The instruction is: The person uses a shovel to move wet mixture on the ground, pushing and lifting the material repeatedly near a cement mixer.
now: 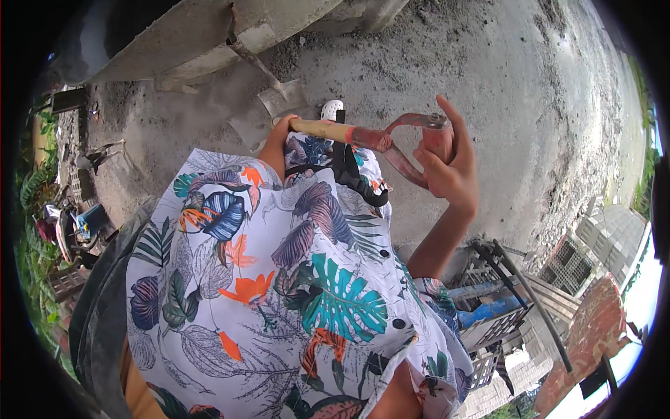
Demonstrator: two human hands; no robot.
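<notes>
A shovel with a pale wooden shaft [321, 128] and a worn red D-shaped handle [401, 164] lies across the front of my body. My left hand [282, 130] is closed round the shaft low down. My right hand [450, 171] holds the red crosspiece of the handle, thumb across it and one finger stretched out past its end. Beyond my left hand a grey blade [250, 133] shows in part against the wet concrete, its edges hard to tell from the ground. A second shovel [283, 96] stands farther off, blade down, unheld.
Grey wet-looking concrete [391, 77] spreads ahead. A large grey trough or mixer-like edge [181, 35] fills the upper left. Rubble and gravel run along the right. Stacked blocks [569, 265], a blue-stained frame [488, 307] and a dark pole [534, 304] lie at lower right.
</notes>
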